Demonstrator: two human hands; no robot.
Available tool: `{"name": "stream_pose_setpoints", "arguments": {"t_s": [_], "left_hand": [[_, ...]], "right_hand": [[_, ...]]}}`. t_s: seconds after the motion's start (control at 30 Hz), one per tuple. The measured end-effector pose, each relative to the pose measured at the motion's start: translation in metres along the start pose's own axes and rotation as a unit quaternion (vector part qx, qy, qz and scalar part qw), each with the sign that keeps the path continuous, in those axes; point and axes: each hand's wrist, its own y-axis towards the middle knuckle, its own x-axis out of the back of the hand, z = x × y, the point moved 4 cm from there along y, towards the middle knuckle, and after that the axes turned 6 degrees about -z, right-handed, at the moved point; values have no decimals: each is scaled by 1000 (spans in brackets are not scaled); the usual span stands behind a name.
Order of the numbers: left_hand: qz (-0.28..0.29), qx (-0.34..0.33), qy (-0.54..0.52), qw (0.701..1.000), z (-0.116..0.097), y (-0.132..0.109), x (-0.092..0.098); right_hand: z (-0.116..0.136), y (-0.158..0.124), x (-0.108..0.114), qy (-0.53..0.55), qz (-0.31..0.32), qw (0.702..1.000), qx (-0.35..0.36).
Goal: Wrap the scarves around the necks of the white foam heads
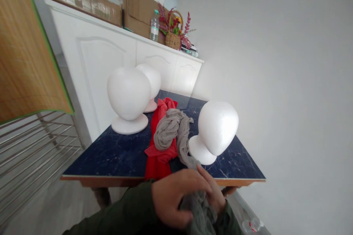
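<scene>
A long grey scarf (168, 126) lies partly coiled on the table, over red and coral cloths (158, 167). From the coil its length runs over the table's front edge into my hands. My left hand (176, 194) is curled around the bunched fabric, thumb below and fingers over the top. Against the other side of the same bundle is my right hand (213, 191), its fingers partly hidden by the left. Nearest to them stands a white foam head (217, 128) on a round base, leaning right in view.
Two more white heads, one in front (129, 93) and one behind (151, 79), stand at the table's left. The dark blue marbled table (110, 158) adjoins a white cabinet (107, 51). Left is a metal rack (41, 147); right, a plain wall (289, 80).
</scene>
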Motion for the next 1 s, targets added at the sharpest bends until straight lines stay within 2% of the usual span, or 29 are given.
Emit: {"name": "stream_pose_setpoints", "arguments": {"t_s": [0.07, 0.13, 0.17, 0.2, 0.23, 0.3, 0.37, 0.4, 0.47, 0.53, 0.57, 0.63, 0.67, 0.73, 0.77, 0.8, 0.87, 0.9, 0.97, 1.0], "left_hand": [[-64, 118, 91, 987, 38, -10, 36], [-131, 254, 223, 932, 86, -24, 68], [-140, 318, 273, 897, 110, -32, 79], [-126, 374, 299, 869, 132, -39, 86], [-114, 415, 306, 849, 150, -46, 91], [-107, 448, 304, 834, 170, -55, 98], [-135, 437, 311, 833, 173, -57, 105], [-182, 427, 310, 830, 170, -57, 111], [-347, 399, 249, 811, 158, -57, 126], [-529, 352, 77, 768, 147, -57, 139], [-583, 325, -29, 744, 143, -54, 143], [-610, 278, -194, 716, 133, -44, 146], [-605, 262, -238, 714, 125, -39, 146], [-578, 238, -248, 740, 102, -31, 141], [-548, 228, -224, 773, 88, -28, 136], [-501, 218, -186, 816, 73, -25, 127], [-366, 184, -96, 907, 41, -20, 101], [-296, 162, -60, 940, 26, -20, 85], [-187, 132, -33, 973, 3, -26, 52], [-158, 129, -35, 978, -5, -32, 39]], "right_hand": [[-4, -2, -1, 70, -2, 995, -68], [-9, -5, -4, 133, 13, 982, -132], [-11, -6, -6, 153, 22, 976, -151], [-12, -8, -8, 163, 29, 974, -156], [-13, -9, -10, 170, 34, 972, -156], [-15, -11, -13, 185, 40, 971, -148], [-17, -10, -13, 196, 41, 969, -146], [-18, -9, -12, 199, 36, 968, -146], [-19, -5, -5, 202, 18, 969, -141], [-19, -1, 2, 199, 3, 971, -132], [-18, 0, 5, 199, 2, 971, -130], [-17, 0, 8, 201, 11, 971, -131], [-16, -1, 7, 205, 20, 970, -131], [-14, -5, 2, 224, 39, 965, -130], [-14, -8, -1, 233, 46, 962, -132], [-14, -10, -4, 241, 50, 960, -136], [-15, -14, -12, 242, 54, 957, -151], [-17, -15, -16, 235, 54, 958, -156], [-21, -14, -23, 210, 56, 965, -147], [-24, -13, -26, 194, 61, 969, -138]]}}
